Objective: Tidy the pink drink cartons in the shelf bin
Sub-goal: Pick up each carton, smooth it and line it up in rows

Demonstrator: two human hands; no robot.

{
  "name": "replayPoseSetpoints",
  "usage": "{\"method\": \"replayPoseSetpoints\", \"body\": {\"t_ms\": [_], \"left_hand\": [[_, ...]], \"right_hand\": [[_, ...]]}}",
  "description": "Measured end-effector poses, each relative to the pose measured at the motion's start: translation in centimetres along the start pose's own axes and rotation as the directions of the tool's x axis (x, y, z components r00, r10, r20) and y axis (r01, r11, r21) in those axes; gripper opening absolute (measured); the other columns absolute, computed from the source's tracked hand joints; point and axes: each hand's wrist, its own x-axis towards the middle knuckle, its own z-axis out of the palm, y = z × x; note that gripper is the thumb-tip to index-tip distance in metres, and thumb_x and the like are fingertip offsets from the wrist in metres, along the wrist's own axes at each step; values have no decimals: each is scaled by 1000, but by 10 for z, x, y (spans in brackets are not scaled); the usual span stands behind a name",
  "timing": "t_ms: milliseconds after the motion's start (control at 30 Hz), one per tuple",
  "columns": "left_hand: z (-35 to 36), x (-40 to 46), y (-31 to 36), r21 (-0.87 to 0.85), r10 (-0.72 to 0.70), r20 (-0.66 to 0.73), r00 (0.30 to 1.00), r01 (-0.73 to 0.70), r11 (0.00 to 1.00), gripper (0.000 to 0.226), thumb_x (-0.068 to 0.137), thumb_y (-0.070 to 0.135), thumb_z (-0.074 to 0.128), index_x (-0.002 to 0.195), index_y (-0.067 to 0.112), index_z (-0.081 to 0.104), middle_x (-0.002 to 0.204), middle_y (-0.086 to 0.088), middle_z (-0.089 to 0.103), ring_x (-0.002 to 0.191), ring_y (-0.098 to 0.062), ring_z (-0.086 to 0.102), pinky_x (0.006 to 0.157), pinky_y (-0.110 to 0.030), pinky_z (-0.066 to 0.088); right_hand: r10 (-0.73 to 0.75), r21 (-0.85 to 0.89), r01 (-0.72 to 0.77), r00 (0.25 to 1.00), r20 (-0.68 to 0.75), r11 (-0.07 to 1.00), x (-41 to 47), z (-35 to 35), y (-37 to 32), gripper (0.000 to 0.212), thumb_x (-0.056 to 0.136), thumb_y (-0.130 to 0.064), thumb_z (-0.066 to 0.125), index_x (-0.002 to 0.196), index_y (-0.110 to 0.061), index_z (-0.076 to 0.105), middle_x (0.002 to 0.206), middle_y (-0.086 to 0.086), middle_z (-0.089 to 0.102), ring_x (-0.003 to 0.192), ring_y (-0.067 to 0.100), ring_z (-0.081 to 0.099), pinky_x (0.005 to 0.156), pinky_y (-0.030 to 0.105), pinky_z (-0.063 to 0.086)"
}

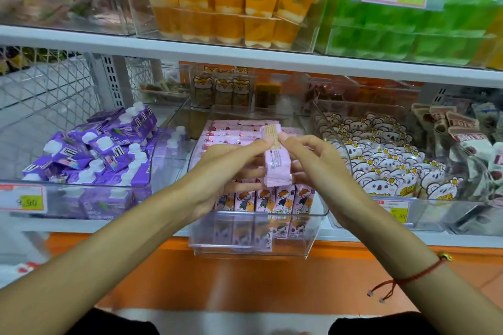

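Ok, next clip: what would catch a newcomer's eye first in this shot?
Dead centre, the left hand and right hand pinch one pink carton between them, held above the clear bin packed with rows of matching cartons. A heap of purple cartons fills the bin to the left, and orange jelly cups glow on the shelf above.

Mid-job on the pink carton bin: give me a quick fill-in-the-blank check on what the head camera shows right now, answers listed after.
1. The lifted pink carton is held by ____ hands, the left hand and the right hand.
2. The cartons in the bin to the left of the clear pink bin are ____ in colour.
3. The red string bracelet is on the ____ wrist.
4. The jelly cups straight above are ____.

Answers: both; purple; right; orange
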Motion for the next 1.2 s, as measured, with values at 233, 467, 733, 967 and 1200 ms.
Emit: {"method": "replayPoseSetpoints", "body": {"t_ms": [233,467,733,967,1200], "left_hand": [[-8,2,2,214,205,-12,979,-198,957,26,82,40,67,108,34,68,98,17,73,88,0,70,74,-17,56],[-16,-2,7,299,387,98,917,-398,867,39,85,3,67,117,24,62,120,11,66,115,-3,59,103,-29,46],[-15,2,4,271,379,59,924,-380,884,39,83,9,69,120,17,59,120,8,66,109,-5,64,96,-24,51],[-5,6,-3,53,266,-142,954,-261,964,64,67,37,75,124,18,52,119,4,66,105,-11,67,85,-29,56],[-12,1,6,272,450,-57,891,-420,866,50,80,22,72,126,28,54,124,13,60,112,-1,58,83,-9,48]], "right_hand": [[-155,4,155,985,78,988,-1,-7,1,34,91,-28,60,124,-25,54,94,10,69,80,9,67,68,16,54],[-374,-40,389,907,194,921,-8,-16,4,36,82,-19,72,114,-29,60,116,-5,66,116,11,58,94,33,50],[-378,-63,391,912,160,918,-6,-15,6,47,82,-19,71,123,-34,54,115,-8,65,113,7,59,98,32,48],[-425,-79,431,901,88,899,-7,-5,5,25,87,-15,66,111,-21,62,108,-10,67,99,4,63,78,22,55],[-316,-67,312,947,-52,948,-2,-19,3,19,88,-32,61,100,-21,70,90,-8,71,76,3,64,68,18,50]]}}
